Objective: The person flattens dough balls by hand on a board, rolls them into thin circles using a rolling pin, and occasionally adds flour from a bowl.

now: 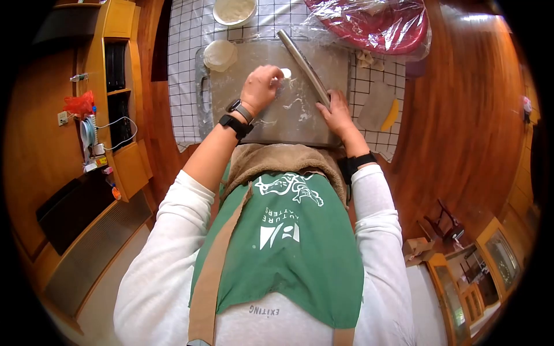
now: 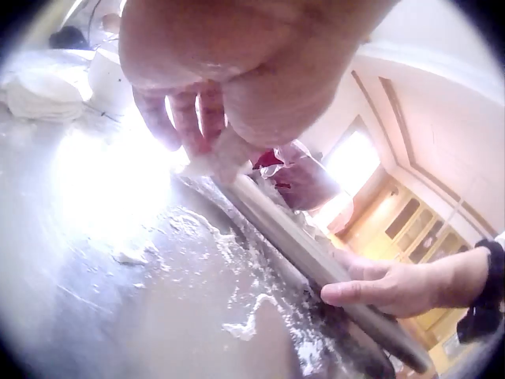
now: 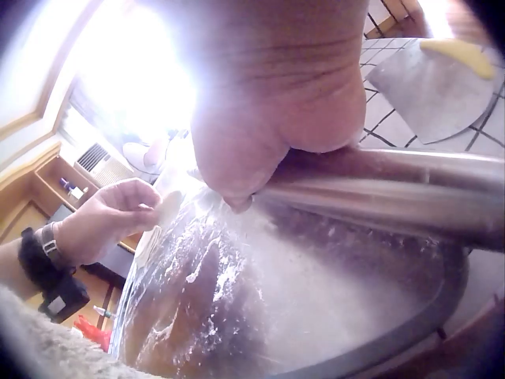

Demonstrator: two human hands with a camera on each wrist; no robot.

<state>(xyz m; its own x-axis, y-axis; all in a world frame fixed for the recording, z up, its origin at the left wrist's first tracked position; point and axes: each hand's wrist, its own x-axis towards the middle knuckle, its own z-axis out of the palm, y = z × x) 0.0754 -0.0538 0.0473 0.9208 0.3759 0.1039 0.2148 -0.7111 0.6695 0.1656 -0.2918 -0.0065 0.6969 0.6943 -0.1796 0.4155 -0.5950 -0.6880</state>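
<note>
Over the middle of a floured metal board [image 1: 248, 128], my left hand [image 1: 261, 87] pinches a small white piece of dough [image 1: 286, 73] between thumb and fingers. The left wrist view shows the thin dough [image 2: 225, 158] at the fingertips. My right hand [image 1: 337, 114] grips the near end of a metal rolling pin [image 1: 303, 63], its thumb [image 2: 347, 293] lying along the pin. The pin slants across the board's right side, its far end pointing away and left. A stack of round dough wrappers [image 1: 220, 56] lies at the board's far left corner.
Behind the board stands a white bowl [image 1: 252, 12] with pale contents. A red basin [image 1: 412, 43] under clear plastic is at the far right. To the right, a dough scraper with a yellow edge [image 1: 390, 115] lies on the checked tablecloth [image 1: 186, 109].
</note>
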